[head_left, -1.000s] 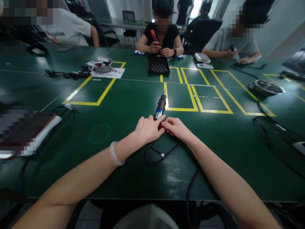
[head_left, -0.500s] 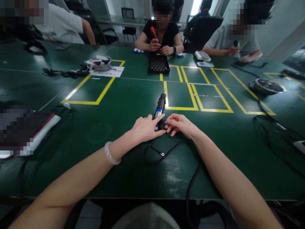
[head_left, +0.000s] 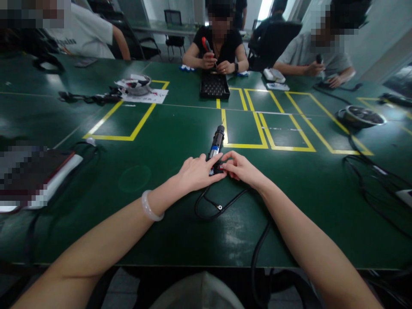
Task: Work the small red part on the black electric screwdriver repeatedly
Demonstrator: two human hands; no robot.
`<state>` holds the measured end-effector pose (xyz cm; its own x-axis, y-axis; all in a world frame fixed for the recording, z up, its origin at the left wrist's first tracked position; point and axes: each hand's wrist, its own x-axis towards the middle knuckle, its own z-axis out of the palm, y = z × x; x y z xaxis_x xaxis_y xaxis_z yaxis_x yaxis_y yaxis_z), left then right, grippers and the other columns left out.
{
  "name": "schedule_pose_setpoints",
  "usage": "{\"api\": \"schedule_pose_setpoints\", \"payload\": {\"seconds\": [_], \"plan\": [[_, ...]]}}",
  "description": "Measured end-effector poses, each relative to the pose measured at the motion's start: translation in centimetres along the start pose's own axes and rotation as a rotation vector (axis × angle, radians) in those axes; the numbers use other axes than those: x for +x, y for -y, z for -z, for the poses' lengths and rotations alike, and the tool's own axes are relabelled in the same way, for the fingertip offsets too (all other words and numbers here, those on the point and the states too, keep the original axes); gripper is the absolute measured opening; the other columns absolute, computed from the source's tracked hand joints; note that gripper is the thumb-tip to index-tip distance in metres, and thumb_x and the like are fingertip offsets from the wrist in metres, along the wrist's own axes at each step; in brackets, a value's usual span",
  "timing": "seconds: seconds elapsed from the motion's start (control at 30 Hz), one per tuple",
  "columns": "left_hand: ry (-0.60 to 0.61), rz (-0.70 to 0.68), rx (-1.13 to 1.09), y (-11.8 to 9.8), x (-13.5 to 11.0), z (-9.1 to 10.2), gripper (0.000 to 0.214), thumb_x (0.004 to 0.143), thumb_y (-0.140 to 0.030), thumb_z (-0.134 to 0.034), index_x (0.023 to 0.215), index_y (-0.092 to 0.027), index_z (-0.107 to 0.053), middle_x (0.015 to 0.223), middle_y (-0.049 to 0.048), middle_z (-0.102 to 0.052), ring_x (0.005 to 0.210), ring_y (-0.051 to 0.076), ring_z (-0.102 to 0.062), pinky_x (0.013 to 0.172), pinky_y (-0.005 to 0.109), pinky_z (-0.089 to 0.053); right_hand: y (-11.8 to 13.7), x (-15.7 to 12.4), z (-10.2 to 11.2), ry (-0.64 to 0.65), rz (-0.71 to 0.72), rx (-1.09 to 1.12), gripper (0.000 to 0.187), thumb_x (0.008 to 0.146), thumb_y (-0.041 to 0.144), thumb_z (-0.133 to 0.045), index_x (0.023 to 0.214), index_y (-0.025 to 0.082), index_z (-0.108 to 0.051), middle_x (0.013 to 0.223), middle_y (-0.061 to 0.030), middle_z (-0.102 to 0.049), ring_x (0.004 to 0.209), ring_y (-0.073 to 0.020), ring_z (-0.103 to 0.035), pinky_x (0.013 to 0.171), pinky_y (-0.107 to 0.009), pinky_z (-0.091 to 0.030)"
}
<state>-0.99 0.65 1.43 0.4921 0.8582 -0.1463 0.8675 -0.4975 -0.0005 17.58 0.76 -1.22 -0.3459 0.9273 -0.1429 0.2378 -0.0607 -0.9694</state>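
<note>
An electric screwdriver with a black nose, a thin bit and a blue band lies on the green table, pointing away from me. My left hand rests over its rear part and grips it between thumb and forefinger. Close against that rear end, my right hand has its fingertips pinched together. A tiny red part shows there, too small to make out. From the rear a black cable loops toward me, and a thin lead with a ring terminal lies inside the loop.
Yellow tape outlines mark the table ahead. Across it, a person with a red-handled tool works above a black tray. Other people sit left and right. A round fan-like device and cables lie right; a dark pad-like object lies left.
My right hand has shifted slightly left and up, closer to the screwdriver's rear, and its fingers have drawn together. My left hand stays in place on the screwdriver.
</note>
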Motion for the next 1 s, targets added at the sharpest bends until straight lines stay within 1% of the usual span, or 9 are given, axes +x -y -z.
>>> {"api": "schedule_pose_setpoints", "payload": {"seconds": [0.13, 0.27, 0.37, 0.53, 0.77, 1.0], "plan": [[0.01, 0.004, -0.006, -0.1, 0.0, 0.1, 0.074, 0.091, -0.072, -0.028, 0.155, -0.035, -0.021, 0.115, 0.0138, -0.057, 0.099, 0.032, -0.063, 0.086, 0.041, -0.043, -0.7, 0.3, -0.3, -0.043, 0.048, -0.082, 0.022, 0.083, 0.028, -0.056, 0.102, 0.019, -0.048, 0.052, 0.0109, -0.05, 0.041, -0.0074, -0.042, 0.041, -0.018, -0.031], [0.003, 0.001, -0.009, -0.1, 0.0, 0.0, 0.075, 0.091, -0.072, -0.028, 0.155, -0.034, -0.022, 0.114, 0.0141, -0.058, 0.099, 0.033, -0.063, 0.086, 0.041, -0.043, -1.3, 0.4, -0.5, -0.091, 0.041, -0.166, 0.023, 0.083, 0.026, -0.055, 0.105, 0.02, -0.049, 0.05, 0.0116, -0.049, 0.04, -0.0081, -0.044, 0.042, -0.02, -0.034], [-0.004, -0.004, -0.008, 0.0, -0.1, 0.0, 0.075, 0.091, -0.072, -0.028, 0.155, -0.034, -0.021, 0.115, 0.0144, -0.058, 0.098, 0.033, -0.063, 0.084, 0.041, -0.043, -1.2, 0.3, -0.6, -0.096, 0.034, -0.18, 0.024, 0.084, 0.026, -0.054, 0.107, 0.019, -0.049, 0.048, 0.012, -0.048, 0.038, -0.0084, -0.043, 0.042, -0.02, -0.035], [0.009, 0.018, -0.013, -0.1, -0.1, 0.0, 0.076, 0.091, -0.07, -0.032, 0.156, -0.033, -0.02, 0.117, 0.0144, -0.058, 0.101, 0.033, -0.062, 0.086, 0.041, -0.043, -1.0, 0.2, -0.9, -0.075, 0.039, -0.194, 0.026, 0.084, 0.023, -0.053, 0.109, 0.019, -0.049, 0.049, 0.0115, -0.05, 0.038, -0.0081, -0.044, 0.043, -0.02, -0.036], [-0.004, 0.014, -0.004, -0.2, 0.1, -0.1, 0.076, 0.092, -0.069, -0.03, 0.157, -0.032, -0.018, 0.116, 0.0148, -0.058, 0.1, 0.034, -0.063, 0.085, 0.042, -0.044, -0.6, 0.2, -1.7, -0.152, 0.013, -0.275, 0.027, 0.083, 0.021, -0.054, 0.11, 0.019, -0.049, 0.053, 0.0097, -0.055, 0.037, -0.0083, -0.046, 0.043, -0.02, -0.038], [-0.023, 0.051, 0.011, -0.6, 0.3, -0.3, 0.074, 0.094, -0.059, -0.033, 0.158, -0.026, -0.015, 0.116, 0.0161, -0.06, 0.098, 0.034, -0.064, 0.082, 0.041, -0.044, -0.1, 0.0, -2.4, -0.163, 0.003, -0.28, 0.038, 0.086, 0.023, -0.053, 0.122, 0.018, -0.045, 0.055, 0.0091, -0.058, 0.035, -0.0086, -0.047, 0.042, -0.021, -0.039]]}}
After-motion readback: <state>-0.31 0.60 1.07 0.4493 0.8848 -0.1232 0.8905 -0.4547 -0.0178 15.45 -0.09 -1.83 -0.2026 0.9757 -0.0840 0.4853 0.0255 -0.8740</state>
